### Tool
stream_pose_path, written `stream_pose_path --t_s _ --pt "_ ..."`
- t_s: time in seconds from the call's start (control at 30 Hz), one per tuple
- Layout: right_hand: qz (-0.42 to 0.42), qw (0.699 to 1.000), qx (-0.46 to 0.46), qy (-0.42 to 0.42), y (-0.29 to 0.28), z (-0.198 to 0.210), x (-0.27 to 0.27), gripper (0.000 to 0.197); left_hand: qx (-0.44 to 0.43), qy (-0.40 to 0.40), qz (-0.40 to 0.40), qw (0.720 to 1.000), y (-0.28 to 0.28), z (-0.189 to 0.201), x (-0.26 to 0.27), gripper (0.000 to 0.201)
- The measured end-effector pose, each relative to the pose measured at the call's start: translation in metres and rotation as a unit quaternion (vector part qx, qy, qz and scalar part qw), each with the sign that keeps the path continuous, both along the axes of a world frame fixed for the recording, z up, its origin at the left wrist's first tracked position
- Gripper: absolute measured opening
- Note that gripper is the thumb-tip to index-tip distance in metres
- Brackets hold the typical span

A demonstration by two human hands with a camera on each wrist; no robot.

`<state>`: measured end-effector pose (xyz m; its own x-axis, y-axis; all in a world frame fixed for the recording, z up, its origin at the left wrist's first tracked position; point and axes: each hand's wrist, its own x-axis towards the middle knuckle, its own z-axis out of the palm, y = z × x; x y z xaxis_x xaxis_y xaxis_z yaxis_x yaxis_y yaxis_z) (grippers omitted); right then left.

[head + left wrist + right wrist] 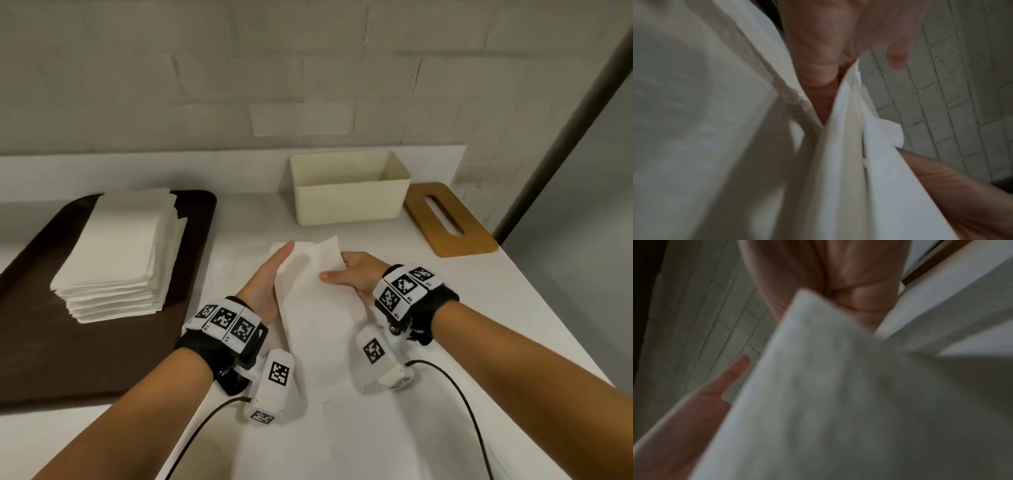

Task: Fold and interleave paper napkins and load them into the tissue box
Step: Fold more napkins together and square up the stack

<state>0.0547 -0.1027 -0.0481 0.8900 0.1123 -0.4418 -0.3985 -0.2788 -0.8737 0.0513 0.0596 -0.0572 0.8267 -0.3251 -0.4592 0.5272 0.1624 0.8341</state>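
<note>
Both hands hold a folded bundle of white napkins above the middle of the white table. My left hand grips its left side, thumb up along the edge and fingers hidden underneath. My right hand pinches the right side with the thumb on top. The left wrist view shows the napkin layers between palm and thumb. Blurred napkin paper fills the right wrist view below curled fingers. The open cream tissue box stands behind the hands.
A tall stack of flat napkins sits on a dark brown tray at the left. A wooden lid with a slot lies right of the box. A brick wall runs behind. The table edge slants down the right side.
</note>
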Motion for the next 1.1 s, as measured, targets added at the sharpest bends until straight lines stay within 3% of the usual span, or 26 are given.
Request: stream_pose_path --t_s 0.17,0.3,0.37,0.43,0.5,0.57,0.73,0.87,0.97,1.1 --pt "0.047 0.998 0.036 0.021 0.001 -0.006 0.007 0.018 0.021 -0.016 -0.007 1.0 0.002 -0.001 -0.002 0.045" --pt "0.047 0.999 0.02 0.011 0.003 -0.01 0.009 0.029 0.045 -0.014 0.037 0.998 0.001 -0.005 0.0 0.039" --pt "0.036 0.998 -0.046 -0.019 0.006 -0.01 0.011 0.023 0.061 -0.011 0.045 0.997 0.0 -0.007 0.0 0.039" --pt "0.04 0.991 -0.122 -0.039 0.006 -0.01 0.014 0.036 0.07 -0.013 0.043 0.997 0.0 -0.008 -0.001 0.038" --pt "0.044 0.989 -0.141 -0.027 0.008 -0.011 0.016 0.041 0.066 -0.018 0.043 0.997 0.001 -0.009 -0.001 0.036" --pt "0.036 0.991 -0.124 -0.026 0.01 -0.012 0.015 0.026 0.065 -0.027 0.036 0.997 0.001 -0.009 -0.002 0.034" --pt "0.023 0.996 -0.089 -0.015 0.01 -0.011 0.016 0.024 0.057 -0.041 0.038 0.997 -0.001 -0.007 -0.004 0.03" --pt "0.059 0.997 -0.046 0.002 0.003 -0.005 0.016 0.01 0.041 -0.04 0.04 0.998 0.0 -0.007 -0.006 0.028" --pt "0.058 0.998 -0.033 -0.004 -0.004 0.001 0.018 0.033 0.037 -0.034 0.043 0.998 0.001 -0.008 -0.007 0.026" --pt "0.044 0.998 -0.035 -0.011 -0.01 -0.001 0.023 0.035 0.036 -0.024 0.056 0.997 0.0 -0.009 -0.006 0.037"
